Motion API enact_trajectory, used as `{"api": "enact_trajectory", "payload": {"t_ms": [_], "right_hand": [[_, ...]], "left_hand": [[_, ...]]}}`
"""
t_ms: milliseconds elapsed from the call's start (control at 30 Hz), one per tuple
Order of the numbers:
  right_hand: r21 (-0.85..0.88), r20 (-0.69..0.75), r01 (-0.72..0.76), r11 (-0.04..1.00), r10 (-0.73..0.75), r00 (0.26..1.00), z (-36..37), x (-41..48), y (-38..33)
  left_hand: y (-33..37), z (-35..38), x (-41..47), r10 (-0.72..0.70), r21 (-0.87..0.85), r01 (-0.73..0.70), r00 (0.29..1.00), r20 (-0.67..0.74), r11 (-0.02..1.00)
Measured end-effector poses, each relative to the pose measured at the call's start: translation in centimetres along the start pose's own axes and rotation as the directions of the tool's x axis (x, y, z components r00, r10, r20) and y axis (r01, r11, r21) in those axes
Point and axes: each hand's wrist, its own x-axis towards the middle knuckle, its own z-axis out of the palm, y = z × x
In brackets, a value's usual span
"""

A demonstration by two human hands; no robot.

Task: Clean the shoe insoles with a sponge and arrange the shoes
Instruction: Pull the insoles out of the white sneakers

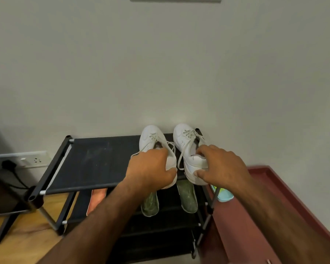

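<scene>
A black shoe rack (95, 162) stands against the pale wall, its lower shelves dim and partly covered by both forearms. A red tray (274, 187) lies just beside the rack's right edge, cut off by the frame. Two white shoes sit at the right end of the top shelf, toes at the back edge by the wall, heels at the front edge. I cannot tell whether they rest fully on the shelf.

The left hand (151, 168) grips the heel of the left shoe (151, 136), hiding most of it. The right hand (219, 164) holds the heel of the right shoe (185, 138), fingers curled into the opening and thumb outside.

Two green insoles (188, 199) lie on the shelf below, their far ends hidden under the top shelf. A teal and yellow thing (224, 195) peeks out on the tray at the rack's right edge, too covered to identify.
</scene>
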Motion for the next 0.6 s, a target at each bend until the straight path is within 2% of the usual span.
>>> {"api": "enact_trajectory", "payload": {"t_ms": [67,167,367,600], "right_hand": [[-0.016,0.05,0.006,1.0,-0.005,0.999,0.1,0.7,0.0],[-0.015,0.066,0.017,1.0,-0.016,0.998,0.4,1.2,0.5],[0.019,0.006,0.061,0.998,-0.061,0.998,1.1,0.5,1.0],[-0.029,-0.131,0.135,0.99,-0.138,0.982,1.4,-3.7,-0.7]], "left_hand": [[0.0,0.3,0.5,-0.018,-0.013,0.019,0.998,0.054,1.0],[-0.3,0.9,0.7,-0.038,-0.019,0.039,0.998,0.045,0.999],[0.0,0.7,1.1,-0.031,0.03,0.029,0.997,0.074,0.999],[2.6,0.8,-2.9,0.096,0.072,-0.092,0.994,-0.06,0.993]]}}
